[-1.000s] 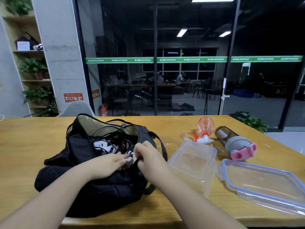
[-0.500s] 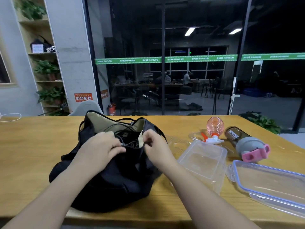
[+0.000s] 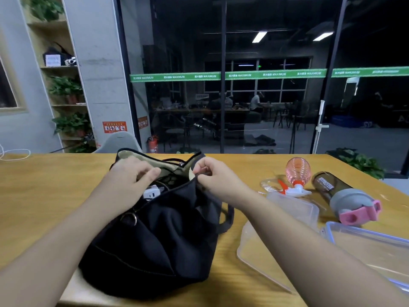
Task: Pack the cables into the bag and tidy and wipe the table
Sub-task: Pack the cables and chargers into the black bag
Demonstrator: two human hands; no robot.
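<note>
A black fabric bag (image 3: 159,235) with a beige lining stands on the wooden table (image 3: 44,191). Inside its mouth lie dark cables (image 3: 168,179) and a white plug adapter (image 3: 152,192). My left hand (image 3: 130,176) rests on the far left rim of the bag's opening, fingers curled over the lining. My right hand (image 3: 212,176) pinches the right edge of the opening between thumb and fingers. Most of the cables are hidden by the bag's front wall and my left hand.
To the right lie a clear plastic box (image 3: 294,209), its blue-rimmed lid (image 3: 365,242), a pink spray bottle (image 3: 297,173) on its side and a dark shaker bottle (image 3: 338,193) with a pink cap. A white cable (image 3: 13,155) lies at the far left edge.
Both hands have moved from the near side of the bag's mouth to its far rim, pulling the opening narrower. The bag stands taller and fewer cables show.
</note>
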